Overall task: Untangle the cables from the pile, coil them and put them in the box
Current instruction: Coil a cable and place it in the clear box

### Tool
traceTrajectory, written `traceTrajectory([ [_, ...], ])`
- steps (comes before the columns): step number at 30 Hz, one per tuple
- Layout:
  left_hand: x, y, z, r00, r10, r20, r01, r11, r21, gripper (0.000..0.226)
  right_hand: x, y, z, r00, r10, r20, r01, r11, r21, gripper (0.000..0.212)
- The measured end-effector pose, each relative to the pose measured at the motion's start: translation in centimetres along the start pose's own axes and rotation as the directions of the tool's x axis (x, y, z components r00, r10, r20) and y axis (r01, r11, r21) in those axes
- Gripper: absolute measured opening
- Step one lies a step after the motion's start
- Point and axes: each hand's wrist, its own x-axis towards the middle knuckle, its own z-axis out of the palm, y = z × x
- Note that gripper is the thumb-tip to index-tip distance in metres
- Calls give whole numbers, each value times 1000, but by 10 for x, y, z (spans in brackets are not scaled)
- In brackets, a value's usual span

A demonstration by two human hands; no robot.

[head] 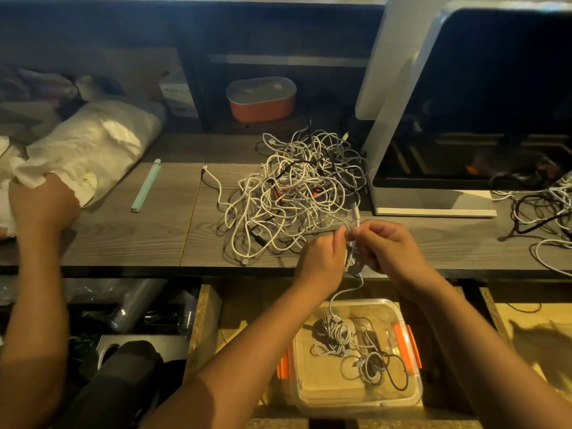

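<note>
Nearest the viewer, a clear plastic box (325, 393) with orange clasps (406, 345) sits lidless in a pulled-out wooden drawer (204, 329) below the desk edge. Inside it lie several coiled cables (335, 334), grey, white and one black, bunched toward the far side of the box.

Just above the box, at the front edge of the desk, the person's two hands meet. The left hand (322, 261) and right hand (390, 249) both have their fingers curled, pinching a white cable (351, 258) between them. Part of it is gathered into small loops between the hands, and a loose length hangs down from them into the box.

Directly beyond the hands, on the grey wood-grain desk (123, 236), lies the pile of cables (297, 193): a loose heap, mostly white with a few black strands and a glimpse of orange within. One white end trails off to the left.

At the far left, a third arm reaches in, its hand (43, 202) resting on a plastic-wrapped bundle (93, 144); I cannot tell how its fingers lie. A mint-green strip (146, 185) lies between the bundle and the pile.

To the right stands a white machine (399, 88) with a dark window, and beside it a second tangle of cables (541, 209). Farthest back, in a recess, sits an orange container (261, 99) with a grey lid.
</note>
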Motion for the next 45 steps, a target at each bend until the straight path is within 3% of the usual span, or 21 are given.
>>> traceTrajectory([
  [4, 3, 3, -4, 997, 23, 72, -23, 1000, -12, 52, 7, -2, -7, 991, 123, 52, -125, 991, 36, 20],
  [6, -2, 6, -6, 991, 19, 131, 0, 989, -145, 52, 10, -3, -12, 981, 177, 82, -180, 983, 34, 18],
  [8, -8, 9, -6, 985, -64, 160, 112, 942, -316, 48, 10, -3, -12, 971, 212, 107, -225, 966, 128, 20],
  [9, -7, 8, -3, 975, -160, 157, 212, 886, -412, 45, 10, -2, -8, 971, 217, 102, -234, 950, 205, 18],
  [11, -4, 9, 3, 917, -359, 175, 386, 683, -620, 50, 5, 3, 2, 975, 217, 46, -218, 906, 362, 13],
  [13, -2, 12, 11, 887, -425, 181, 392, 486, -781, 51, 1, 11, 15, 978, 193, -76, -141, 887, 440, 9],
  [15, -1, 13, 16, 841, -498, 212, 403, 316, -859, 47, -3, 22, 24, 962, 72, -262, 12, 952, 307, 8],
  [17, 2, 12, 18, 732, -582, 353, 497, 102, -862, 42, -6, 37, 23, 914, -175, -365, 164, 984, -63, 10],
  [19, 6, 10, 18, 625, -556, 548, 594, -117, -796, 37, -7, 51, 17, 873, -400, -280, 276, 878, -392, 11],
  [20, 8, 11, 17, 601, -524, 603, 622, -166, -765, 36, -7, 56, 13, 844, -492, -213, 336, 794, -506, 12],
  [25, 6, 19, 10, 592, -415, 691, 671, -221, -708, 29, -7, 44, 0, 738, -675, 28, 526, 548, -650, 15],
  [30, 10, 20, 8, 574, -336, 747, 700, -273, -660, 31, -7, 28, -17, 778, -624, 65, 572, 663, -483, 24],
  [33, 5, 27, 11, 587, -327, 741, 697, -262, -668, 41, -8, 18, -20, 772, -633, 56, 583, 670, -460, 29],
  [36, 4, 35, 11, 593, -318, 740, 671, -313, -672, 40, -10, 13, -21, 813, -583, 11, 522, 718, -460, 28],
  [39, 5, 42, 8, 602, -303, 739, 635, -379, -673, 37, -7, 14, -22, 742, -666, 78, 580, 579, -573, 14],
  [41, 6, 44, 8, 612, -292, 735, 625, -392, -676, 25, -5, 17, -24, 698, -702, 139, 602, 471, -644, 22],
  [45, 6, 44, 3, 628, -263, 733, 634, -374, -677, 25, -5, 13, -21, 703, -693, 161, 571, 415, -709, 48],
])
